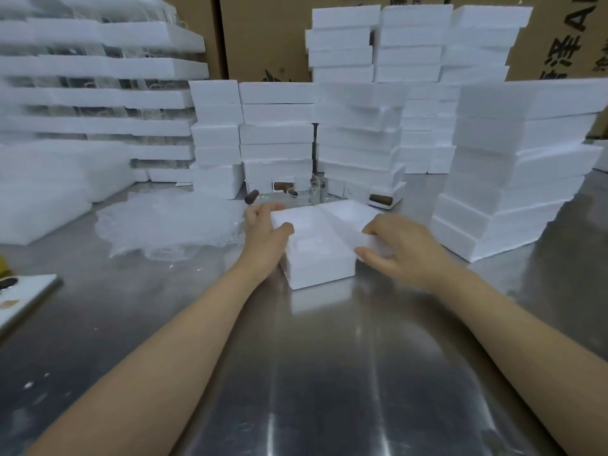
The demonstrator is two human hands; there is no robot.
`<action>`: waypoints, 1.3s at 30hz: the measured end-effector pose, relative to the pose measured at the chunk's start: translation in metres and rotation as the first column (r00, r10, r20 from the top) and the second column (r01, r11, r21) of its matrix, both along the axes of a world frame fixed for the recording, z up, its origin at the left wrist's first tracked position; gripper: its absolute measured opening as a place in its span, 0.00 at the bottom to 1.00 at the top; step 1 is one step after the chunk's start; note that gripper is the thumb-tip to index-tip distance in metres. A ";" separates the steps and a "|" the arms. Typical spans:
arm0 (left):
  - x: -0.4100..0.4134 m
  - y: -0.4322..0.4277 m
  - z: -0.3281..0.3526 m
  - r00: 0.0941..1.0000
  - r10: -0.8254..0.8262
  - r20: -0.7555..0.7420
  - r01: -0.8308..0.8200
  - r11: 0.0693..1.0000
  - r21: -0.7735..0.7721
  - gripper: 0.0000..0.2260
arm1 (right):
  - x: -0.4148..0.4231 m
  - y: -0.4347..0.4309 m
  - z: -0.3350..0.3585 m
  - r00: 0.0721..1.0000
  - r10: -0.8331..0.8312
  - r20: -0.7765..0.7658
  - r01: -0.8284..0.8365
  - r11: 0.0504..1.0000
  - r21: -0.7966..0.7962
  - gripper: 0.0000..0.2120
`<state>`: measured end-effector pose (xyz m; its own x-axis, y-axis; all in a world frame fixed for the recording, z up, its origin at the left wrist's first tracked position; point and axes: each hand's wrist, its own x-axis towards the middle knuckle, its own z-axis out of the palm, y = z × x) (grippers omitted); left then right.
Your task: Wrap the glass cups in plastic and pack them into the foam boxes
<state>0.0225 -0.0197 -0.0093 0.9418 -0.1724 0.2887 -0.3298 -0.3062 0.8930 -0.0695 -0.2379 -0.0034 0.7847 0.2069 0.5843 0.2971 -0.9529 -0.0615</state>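
Note:
A white foam box point(317, 255) lies on the steel table point(329, 373) in front of me. My left hand point(263, 235) grips its left side, thumb on top. My right hand point(398, 248) holds a second white foam piece point(350, 218) that lies against the box's right side; its fingers curl round the piece's near edge. Behind the box stand clear glass cups point(312, 192) with brown wooden handles point(251, 196). A heap of clear plastic bags point(167, 225) lies to the left. What the box holds is hidden.
Tall stacks of white foam boxes point(513, 166) stand right, behind and to the left point(217, 136). Foam trays with glassware point(92, 93) are piled at far left. Cardboard cartons point(269, 34) line the back. A white phone point(23, 297) lies at the left edge.

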 end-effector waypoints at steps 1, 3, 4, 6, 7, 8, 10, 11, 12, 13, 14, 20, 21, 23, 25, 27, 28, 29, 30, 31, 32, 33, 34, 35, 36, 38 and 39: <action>0.001 0.001 0.000 0.998 -0.025 -0.051 0.026 1.000 0.011 0.17 | 0.000 0.000 -0.003 0.997 0.042 -0.057 -0.043 0.999 -0.002 0.14; 0.002 0.000 -0.001 0.998 -0.038 -0.058 0.041 0.998 0.045 0.18 | 0.000 0.001 -0.005 0.981 0.126 -0.146 -0.117 0.991 0.069 0.17; 0.003 -0.001 -0.001 0.998 -0.040 -0.047 0.042 0.999 0.028 0.17 | 0.001 0.002 -0.005 0.977 0.180 -0.115 -0.159 0.973 0.168 0.18; 0.006 -0.001 0.002 1.000 0.014 0.006 -0.013 0.998 -0.060 0.15 | 0.005 0.000 -0.006 0.973 0.198 0.119 -0.231 0.862 0.451 0.18; 0.010 0.003 0.003 0.991 0.102 0.087 -0.094 0.992 -0.083 0.14 | 0.008 -0.002 -0.007 0.963 0.131 0.237 -0.252 0.757 0.603 0.16; 0.014 0.010 0.003 0.956 0.211 0.204 -0.204 0.977 -0.057 0.13 | 0.012 -0.006 -0.008 0.952 0.040 0.303 -0.259 0.632 0.731 0.14; 0.024 0.025 0.001 0.852 0.318 0.415 -0.377 0.924 0.066 0.14 | 0.023 -0.013 -0.010 0.958 -0.101 0.270 -0.202 0.431 0.879 0.14; 0.029 0.030 -0.002 0.825 0.327 0.462 -0.433 0.890 0.143 0.14 | 0.029 -0.017 -0.010 0.969 -0.133 0.210 -0.146 0.381 0.913 0.14; 0.031 0.033 -0.004 0.813 0.340 0.474 -0.485 0.845 0.225 0.15 | 0.035 -0.021 -0.010 0.978 -0.150 0.147 -0.086 0.356 0.931 0.13; 0.033 0.033 -0.007 0.805 0.365 0.468 -0.534 0.789 0.304 0.16 | 0.042 -0.026 -0.009 0.983 -0.163 0.086 -0.025 0.344 0.939 0.13; 0.032 0.032 -0.010 0.800 0.388 0.458 -0.570 0.731 0.375 0.16 | 0.049 -0.030 -0.009 0.984 -0.175 0.027 0.034 0.335 0.942 0.13; 0.035 0.027 -0.017 0.837 0.353 0.419 -0.547 0.550 0.631 0.13 | 0.079 -0.042 -0.010 0.967 -0.122 -0.222 0.250 0.329 0.911 0.19; 0.037 0.028 -0.018 0.830 0.347 0.437 -0.558 0.524 0.644 0.12 | 0.083 -0.043 -0.011 0.965 -0.145 -0.217 0.257 0.380 0.889 0.19; 0.038 0.026 -0.017 0.811 0.336 0.479 -0.585 0.467 0.663 0.11 | 0.092 -0.047 -0.012 0.966 -0.173 -0.194 0.253 0.456 0.853 0.20; 0.039 0.025 -0.015 0.811 0.308 0.498 -0.585 0.449 0.675 0.11 | 0.100 -0.052 -0.015 0.965 -0.183 -0.189 0.256 0.479 0.840 0.20; 0.040 0.025 -0.015 0.816 0.289 0.501 -0.578 0.456 0.677 0.12 | 0.106 -0.055 -0.015 0.961 -0.211 -0.179 0.266 0.530 0.805 0.19; 0.040 0.025 -0.015 0.811 0.288 0.509 -0.584 0.451 0.675 0.12 | 0.109 -0.057 -0.015 0.954 -0.240 -0.180 0.290 0.586 0.757 0.18; 0.041 0.026 -0.014 0.800 0.292 0.524 -0.598 0.439 0.670 0.12 | 0.112 -0.059 -0.015 0.945 -0.274 -0.181 0.320 0.647 0.692 0.17; 0.041 0.025 -0.014 0.787 0.299 0.540 -0.616 0.425 0.663 0.11 | 0.114 -0.060 -0.016 0.936 -0.302 -0.180 0.345 0.688 0.638 0.16; 0.041 0.026 -0.014 0.778 0.308 0.547 -0.628 0.413 0.660 0.10 | 0.115 -0.061 -0.017 0.930 -0.318 -0.182 0.360 0.702 0.614 0.15; 0.041 0.026 -0.014 0.778 0.318 0.542 -0.628 0.403 0.665 0.09 | 0.116 -0.061 -0.017 0.928 -0.319 -0.191 0.366 0.691 0.624 0.13; 0.042 0.026 -0.014 0.784 0.325 0.529 -0.621 0.394 0.678 0.09 | 0.116 -0.061 -0.018 0.930 -0.306 -0.205 0.362 0.662 0.656 0.11; 0.043 0.026 -0.016 0.794 0.330 0.510 -0.607 0.390 0.693 0.09 | 0.117 -0.061 -0.018 0.931 -0.289 -0.222 0.360 0.632 0.686 0.09; 0.044 0.026 -0.017 0.805 0.327 0.494 -0.592 0.391 0.705 0.09 | 0.116 -0.061 -0.018 0.933 -0.275 -0.231 0.356 0.614 0.704 0.09; 0.045 0.025 -0.017 0.814 0.318 0.486 -0.580 0.391 0.715 0.09 | 0.116 -0.061 -0.018 0.937 -0.261 -0.232 0.345 0.603 0.719 0.08; 0.046 0.025 -0.017 0.810 0.313 0.496 -0.586 0.392 0.710 0.12 | 0.111 -0.058 -0.017 0.955 -0.236 -0.181 0.284 0.547 0.787 0.06; 0.046 0.027 -0.015 0.796 0.319 0.513 -0.605 0.397 0.691 0.14 | 0.108 -0.055 -0.016 0.964 -0.231 -0.131 0.235 0.516 0.824 0.05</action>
